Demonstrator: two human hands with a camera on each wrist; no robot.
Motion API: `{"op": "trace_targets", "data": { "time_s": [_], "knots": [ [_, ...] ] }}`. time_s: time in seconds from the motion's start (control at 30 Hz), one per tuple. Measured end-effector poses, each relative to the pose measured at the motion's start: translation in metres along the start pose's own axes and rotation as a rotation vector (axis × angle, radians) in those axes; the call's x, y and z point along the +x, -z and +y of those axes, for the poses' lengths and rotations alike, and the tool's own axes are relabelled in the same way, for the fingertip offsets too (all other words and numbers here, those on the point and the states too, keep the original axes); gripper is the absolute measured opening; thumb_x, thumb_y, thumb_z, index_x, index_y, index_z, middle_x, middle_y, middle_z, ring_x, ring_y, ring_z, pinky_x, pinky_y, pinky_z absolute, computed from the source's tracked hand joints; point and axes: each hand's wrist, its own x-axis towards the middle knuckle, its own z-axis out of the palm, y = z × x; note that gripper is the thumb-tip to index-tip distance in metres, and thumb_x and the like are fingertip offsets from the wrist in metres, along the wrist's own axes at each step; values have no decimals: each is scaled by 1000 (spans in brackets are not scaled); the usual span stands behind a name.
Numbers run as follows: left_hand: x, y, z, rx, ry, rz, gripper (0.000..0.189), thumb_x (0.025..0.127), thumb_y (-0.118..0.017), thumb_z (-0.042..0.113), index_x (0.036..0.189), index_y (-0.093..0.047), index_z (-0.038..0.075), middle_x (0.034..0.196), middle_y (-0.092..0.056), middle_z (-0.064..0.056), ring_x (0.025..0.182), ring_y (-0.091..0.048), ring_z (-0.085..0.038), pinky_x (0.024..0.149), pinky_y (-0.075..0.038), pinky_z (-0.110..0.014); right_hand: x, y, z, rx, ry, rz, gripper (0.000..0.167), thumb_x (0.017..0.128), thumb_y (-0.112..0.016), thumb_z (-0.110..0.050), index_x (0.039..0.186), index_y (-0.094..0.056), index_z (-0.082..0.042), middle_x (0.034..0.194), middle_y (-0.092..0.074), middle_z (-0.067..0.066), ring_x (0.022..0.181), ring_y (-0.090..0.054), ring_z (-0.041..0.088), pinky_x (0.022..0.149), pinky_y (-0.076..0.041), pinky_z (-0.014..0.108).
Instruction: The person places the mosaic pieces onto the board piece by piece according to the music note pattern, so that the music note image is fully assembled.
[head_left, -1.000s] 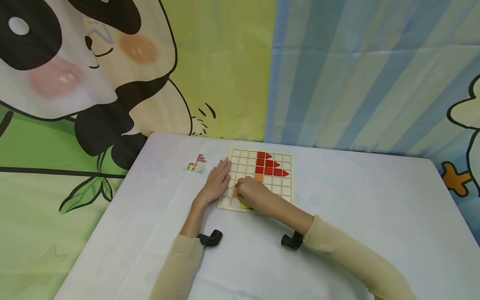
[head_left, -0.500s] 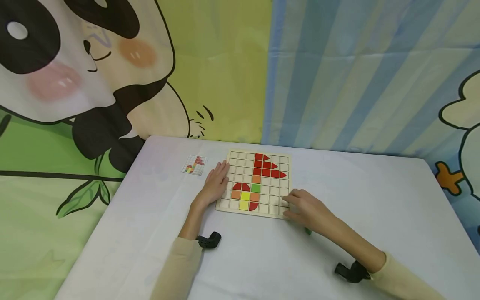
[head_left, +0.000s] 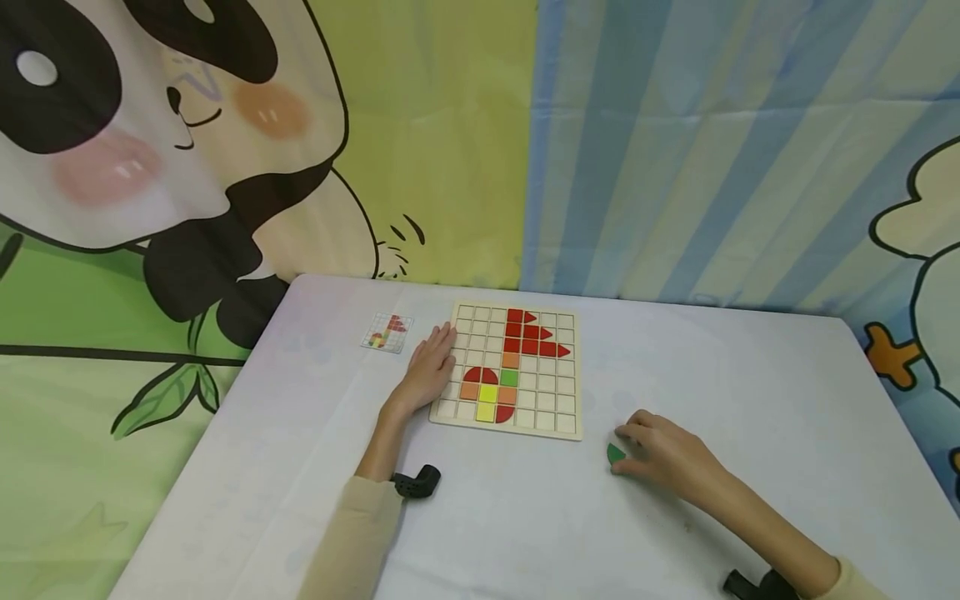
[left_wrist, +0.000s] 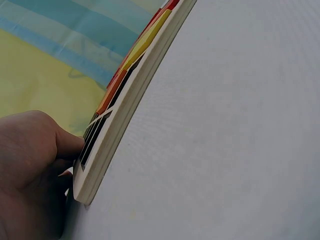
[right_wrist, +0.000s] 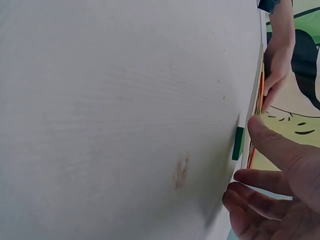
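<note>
A wooden grid board (head_left: 546,404) lies on the table. Red, orange, yellow and green pieces fill some of its squares. My left hand (head_left: 427,371) rests along the board's left edge with its fingers extended; in the left wrist view the thumb (left_wrist: 67,144) touches the rim. To the right of the board, my right hand (head_left: 671,454) is over the table, thumb and fingers spread apart around a small green quarter-round piece (head_left: 615,453). In the right wrist view the green piece (right_wrist: 238,143) lies on the cloth beyond the thumb, with a gap between thumb and index finger.
A small pattern card (head_left: 387,332) with a coloured grid picture lies left of the board. White cloth covers the table (head_left: 525,517), and a printed panda curtain (head_left: 442,150) hangs behind its far edge. Black wrist cameras sit on both wrists.
My right hand has left the board's lower squares and moved right to the green piece, uncovering the pieces beneath it. The left hand stays at the board's edge.
</note>
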Motion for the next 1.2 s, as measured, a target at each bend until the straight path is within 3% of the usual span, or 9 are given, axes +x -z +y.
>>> {"op": "trace_targets", "data": {
  "time_s": [0.17,0.37,0.63,0.77,0.93,1.2],
  "knots": [
    [-1,-1,0,3,5,-3,57,111,-35,19,164,-21,4,175,-10,-9,163,0,-24,132,2,-46,-1,-4,1,-1,32,13,41,74,-92,-33,104,-77,-10,100,-66,-5,83,-62,11,66,-54,26],
    [0,-1,-1,7,2,0,57,111,-36,19,164,-21,4,175,-10,-10,163,0,-25,132,2,-47,2,-7,4,14,104,45,23,77,-91,-18,93,-75,-11,95,-65,-5,79,-61,8,66,-55,24],
    [0,-1,-4,9,5,-2,57,111,-36,19,164,-21,4,175,-10,-10,163,-1,-26,132,2,-48,13,-10,-5,65,169,75,22,78,-85,-4,96,-72,-6,92,-67,-3,78,-61,7,69,-57,23],
    [-2,-1,-3,8,4,8,57,111,-37,18,164,-22,3,175,-11,-10,163,-2,-26,132,1,-48,26,-6,-21,138,221,112,21,79,-81,0,96,-72,-6,93,-69,-2,80,-64,9,69,-57,23],
    [-3,0,-1,4,-7,13,57,111,-37,17,163,-23,2,175,-12,-11,163,-3,-27,132,0,-49,50,-3,-51,263,254,57,19,80,-74,3,97,-72,-2,89,-71,2,74,-61,8,63,-53,19],
    [0,-1,-2,9,-15,15,57,111,-36,17,164,-22,2,175,-11,-11,163,-2,-27,132,1,-49,95,-12,-101,241,360,36,16,82,-75,2,98,-76,1,92,-73,6,74,-64,13,65,-53,15]
  ]
}}
